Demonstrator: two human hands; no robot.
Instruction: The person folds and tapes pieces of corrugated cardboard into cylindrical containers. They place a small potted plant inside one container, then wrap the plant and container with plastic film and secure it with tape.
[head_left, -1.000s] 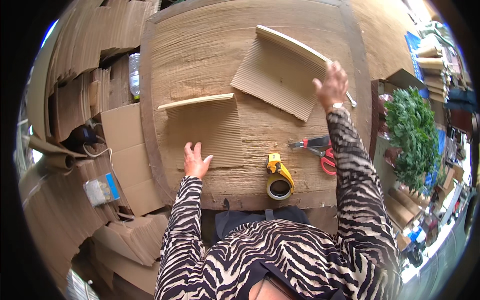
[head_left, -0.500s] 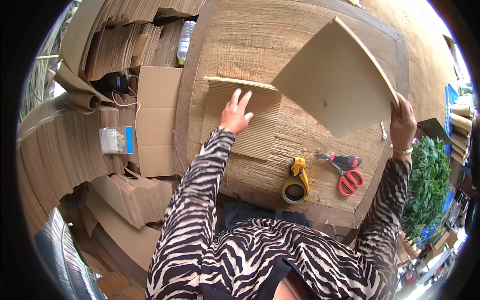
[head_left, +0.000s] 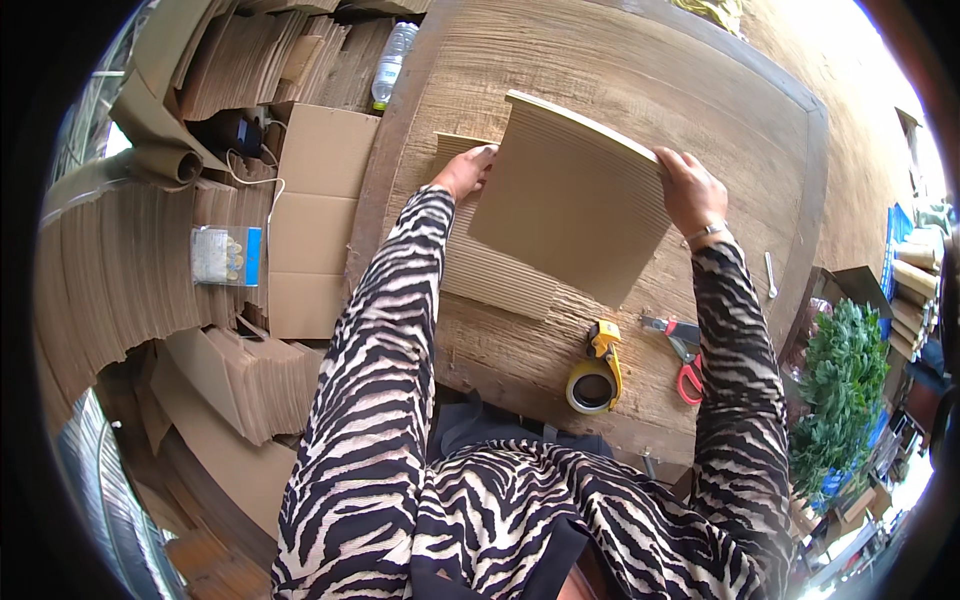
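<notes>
Head view, only one I've got. Key relation: upper cardboard sheet (head_left: 560, 205) overlaps the lower cardboard sheet (head_left: 500, 282), sitting toward its 2 o'clock side on the worktable (head_left: 765, 150); looks lifted, but can't gauge the gap btwn them. Upper sheet's long axis runs approx 10 to 4, w/ a narrow lip along the far edge.

R hand (head_left: 694, 194) is clamped on its far R corner; from there the sheet lies at 9 o'clock. L hand (head_left: 466, 172) is at the L edge, sheet toward its 3–4 o'clock; fingertips partly hidden, so can't tell if it's pinching or just touching. Both hands are abt equally close, one per side.

Pose: L forearm (head_left: 385, 310) reaches up toward 1 o'clock, over the lower sheet's L side at the wrist; R forearm (head_left: 738, 370) points nr 12, wrist bent inward.

FYI: tape dispenser (head_left: 604, 343) at the sheet's 6 o'clock, scissors (head_left: 681, 382) at 5, partly behind R sleeve.
</notes>
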